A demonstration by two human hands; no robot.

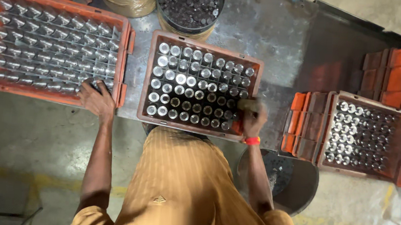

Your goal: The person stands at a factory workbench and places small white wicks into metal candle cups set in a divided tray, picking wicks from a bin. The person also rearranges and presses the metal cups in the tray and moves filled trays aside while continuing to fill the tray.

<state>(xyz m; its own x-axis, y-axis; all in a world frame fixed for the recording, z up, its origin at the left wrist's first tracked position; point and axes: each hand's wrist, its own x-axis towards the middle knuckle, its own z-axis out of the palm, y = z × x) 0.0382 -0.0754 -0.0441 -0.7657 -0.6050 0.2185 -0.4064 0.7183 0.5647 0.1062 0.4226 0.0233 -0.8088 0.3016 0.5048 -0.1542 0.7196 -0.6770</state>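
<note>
Presently | left hand (95, 99) at 9 o'clock, fingers spread flat on left orange crate (117, 95) of metal cylinders (50, 45) | right hand (252, 118) at 3 o'clock, fingers curled at middle crate (205, 44) corner, grip unclear | third crate (400, 110) far right.

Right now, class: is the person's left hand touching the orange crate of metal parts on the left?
Touching. The head view shows the left hand resting on the near right corner of the left crate, fingers over its rim and the metal parts there.
</note>
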